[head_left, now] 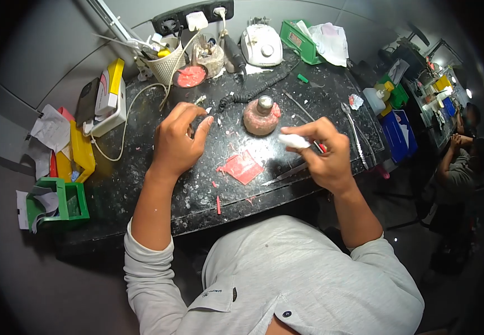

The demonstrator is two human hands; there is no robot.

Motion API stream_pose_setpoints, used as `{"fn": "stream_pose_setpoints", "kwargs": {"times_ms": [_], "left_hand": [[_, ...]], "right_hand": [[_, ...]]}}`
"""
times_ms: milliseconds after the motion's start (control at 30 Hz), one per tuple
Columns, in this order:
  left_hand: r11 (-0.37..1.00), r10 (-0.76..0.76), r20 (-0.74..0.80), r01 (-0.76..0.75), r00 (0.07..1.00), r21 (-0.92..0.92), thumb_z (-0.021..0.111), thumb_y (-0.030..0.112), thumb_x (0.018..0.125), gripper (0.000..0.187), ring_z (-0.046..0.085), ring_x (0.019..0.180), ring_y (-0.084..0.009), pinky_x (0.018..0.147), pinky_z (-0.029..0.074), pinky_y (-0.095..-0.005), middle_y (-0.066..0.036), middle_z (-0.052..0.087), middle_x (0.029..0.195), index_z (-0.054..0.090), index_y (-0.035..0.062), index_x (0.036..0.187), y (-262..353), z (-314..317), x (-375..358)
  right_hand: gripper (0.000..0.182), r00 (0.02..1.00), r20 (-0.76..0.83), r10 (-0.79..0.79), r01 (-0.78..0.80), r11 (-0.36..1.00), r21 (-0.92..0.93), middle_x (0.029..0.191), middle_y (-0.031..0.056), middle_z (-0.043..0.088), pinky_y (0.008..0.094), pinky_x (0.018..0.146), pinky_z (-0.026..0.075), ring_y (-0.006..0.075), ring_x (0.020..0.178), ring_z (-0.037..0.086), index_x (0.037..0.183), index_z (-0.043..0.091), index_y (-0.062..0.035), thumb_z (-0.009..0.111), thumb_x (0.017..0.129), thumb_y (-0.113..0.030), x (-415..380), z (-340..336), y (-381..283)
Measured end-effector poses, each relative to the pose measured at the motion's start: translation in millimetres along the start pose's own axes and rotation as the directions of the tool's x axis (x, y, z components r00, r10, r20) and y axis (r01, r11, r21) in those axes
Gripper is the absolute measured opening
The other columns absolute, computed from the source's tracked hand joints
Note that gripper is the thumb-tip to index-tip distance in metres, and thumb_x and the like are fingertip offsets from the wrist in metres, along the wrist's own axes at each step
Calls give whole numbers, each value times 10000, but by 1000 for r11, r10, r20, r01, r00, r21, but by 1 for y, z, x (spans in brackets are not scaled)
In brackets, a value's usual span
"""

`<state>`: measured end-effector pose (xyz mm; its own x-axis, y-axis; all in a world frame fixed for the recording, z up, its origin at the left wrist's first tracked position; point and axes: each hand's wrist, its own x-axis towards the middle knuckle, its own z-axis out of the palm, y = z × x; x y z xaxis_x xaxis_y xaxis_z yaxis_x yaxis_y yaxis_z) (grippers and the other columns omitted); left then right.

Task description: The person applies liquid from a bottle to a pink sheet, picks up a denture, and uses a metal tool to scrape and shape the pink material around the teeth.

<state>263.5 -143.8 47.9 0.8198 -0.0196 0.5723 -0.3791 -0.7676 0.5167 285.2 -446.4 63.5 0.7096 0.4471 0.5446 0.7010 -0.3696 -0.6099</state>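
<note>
Bright white light falls on the middle of the dark table [197, 190], leaving glare there. Wide-angle distortion bends the dim edges into black corners; the background at right is dark, with small glaring spots.

view: head, single | mount: on my own head, above my shirt [309, 273] | facing: forward and steeply down onto my worktop [125, 187], wall [24, 61] along the top | range: close, my left hand [180, 137] and right hand [328, 153] mid-frame | field: very wide, curved, dark-cornered, reaching another bench [432, 106] far right
</note>
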Motion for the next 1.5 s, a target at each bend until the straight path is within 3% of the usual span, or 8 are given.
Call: {"fn": "stream_pose_setpoints", "kwargs": {"times_ms": [100, 200, 233, 333, 533, 633, 1467, 1500], "left_hand": [[999, 29, -37, -30, 999, -30, 741, 87, 901, 106, 570, 608, -143, 565, 460, -280, -85, 686, 928, 709, 8, 965, -2, 2, 0], [999, 13, -30, -14, 999, -33, 740, 88, 903, 110, 569, 607, -146, 563, 457, -279, -86, 683, 916, 708, 5, 968, -1, 1, 0], [999, 16, -28, -17, 999, -29, 740, 88, 903, 110, 569, 607, -146, 563, 457, -279, -86, 683, 916, 708, 5, 968, -1, 0, 1], [999, -1, -42, -1, 999, -39, 739, 89, 903, 110, 566, 611, -151, 570, 456, -283, -88, 680, 908, 706, 3, 962, -2, 1, -4], [999, 31, -91, -32, 995, -8, 740, 100, 905, 118, 557, 620, -159, 585, 457, -295, -87, 673, 896, 702, -4, 945, -8, -5, 1], [1000, 27, -91, -29, 995, -13, 738, 98, 905, 116, 551, 615, -161, 582, 453, -294, -85, 674, 899, 701, -5, 944, -10, -4, 1], [1000, 16, -85, -15, 996, 16, 751, 101, 893, 139, 540, 570, -154, 562, 448, -292, -92, 665, 889, 700, -11, 959, -11, -8, -1], [1000, -5, -72, 6, 997, 17, 743, 119, 890, 142, 611, 717, -272, 660, 495, -362, -129, 672, 912, 689, -1, 941, -9, -9, 0]], "right_hand": [[180, 960, -97, 261, -178, 843, 508, 984, 126, 760, 276, 812, 596, 166, 939, 755, 991, 700, 38, 674, 856, 154, 0, -2, -7], [142, 886, 173, 430, -457, 873, 171, 995, 127, 758, 278, 812, 595, 167, 933, 753, 948, 675, 43, 672, 859, 155, -15, 14, 42], [165, 869, 146, 474, -493, 798, 346, 959, 112, 749, 298, 784, 583, 172, 900, 753, 956, 677, 22, 717, 834, 126, -17, 20, 48], [185, 911, 111, 397, -403, 915, 29, 926, 102, 737, 321, 753, 563, 192, 839, 745, 973, 682, -4, 765, 823, 67, -16, 11, 47], [263, 940, 187, 287, -312, 943, 120, 986, 105, 711, 342, 821, 529, 214, 913, 667, 1071, 728, -35, 831, 835, -90, -5, 4, 23], [278, 952, 302, 51, -40, 998, -43, 972, 94, 681, 390, 883, 480, 291, 962, 602, 1080, 744, -48, 809, 809, -56, 1, -2, 18], [344, 900, 436, -15, 101, 979, -175, 964, 96, 558, 395, 854, 414, 299, 938, 503, 1098, 729, -76, 758, 780, 51, -1, 0, 4], [349, 900, 436, -20, 108, 978, -178, 962, 95, 557, 396, 853, 414, 299, 936, 501, 1103, 730, -76, 750, 781, 57, -1, 0, 3]]}}
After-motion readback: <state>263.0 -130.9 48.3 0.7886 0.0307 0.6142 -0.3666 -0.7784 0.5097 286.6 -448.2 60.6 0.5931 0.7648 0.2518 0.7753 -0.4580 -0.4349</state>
